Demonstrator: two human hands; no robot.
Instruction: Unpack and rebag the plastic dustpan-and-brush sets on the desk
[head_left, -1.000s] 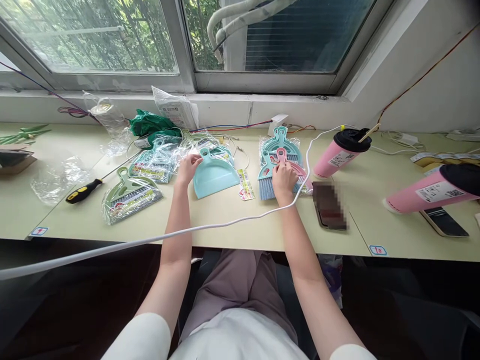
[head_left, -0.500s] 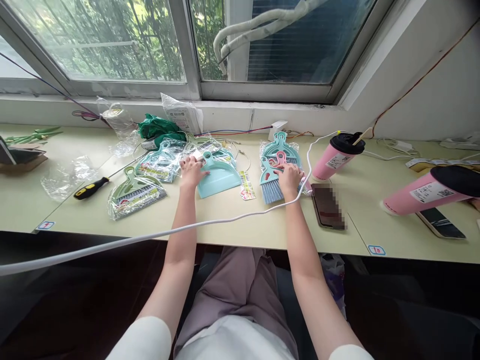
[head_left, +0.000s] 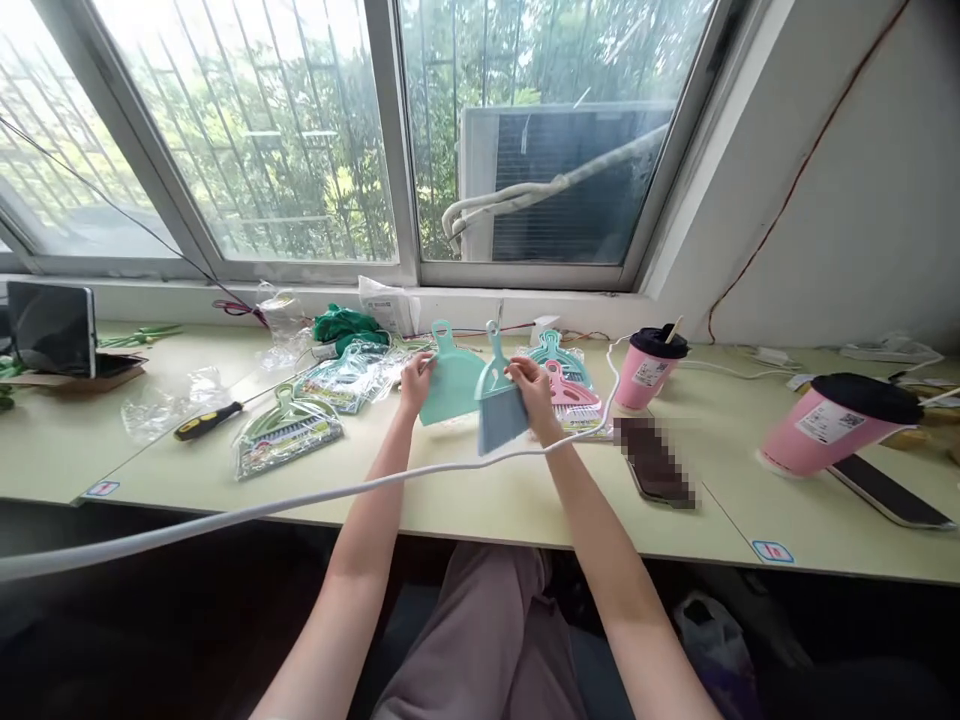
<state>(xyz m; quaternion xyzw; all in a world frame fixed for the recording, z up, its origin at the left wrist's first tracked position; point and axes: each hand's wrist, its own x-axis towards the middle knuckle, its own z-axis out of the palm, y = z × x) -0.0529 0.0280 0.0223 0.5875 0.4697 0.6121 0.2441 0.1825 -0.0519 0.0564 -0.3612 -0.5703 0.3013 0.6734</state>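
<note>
My left hand (head_left: 418,382) grips the left edge of a mint dustpan (head_left: 452,382), held upright above the table. In my right hand (head_left: 531,388) is a small mint brush (head_left: 501,408) with grey-blue bristles, its handle up, just in front of the dustpan's right side. Behind and right of my right hand lie a pink brush set (head_left: 571,388) and a mint set (head_left: 556,350) in clear wrap. A wrapped green set (head_left: 289,425) lies on the left, near another wrapped mint set (head_left: 341,383).
A white cable (head_left: 315,498) crosses in front of my forearms. A yellow-black screwdriver (head_left: 206,422) lies left; two pink cups (head_left: 646,368) and two phones (head_left: 660,470) are right. Green cloth (head_left: 349,328) sits near the window, a tablet (head_left: 52,325) at far left.
Both hands have lifted off the table. The dustpan is now raised in my left hand, and my right hand has picked up the mint brush and brought it left. The view has tilted up.
</note>
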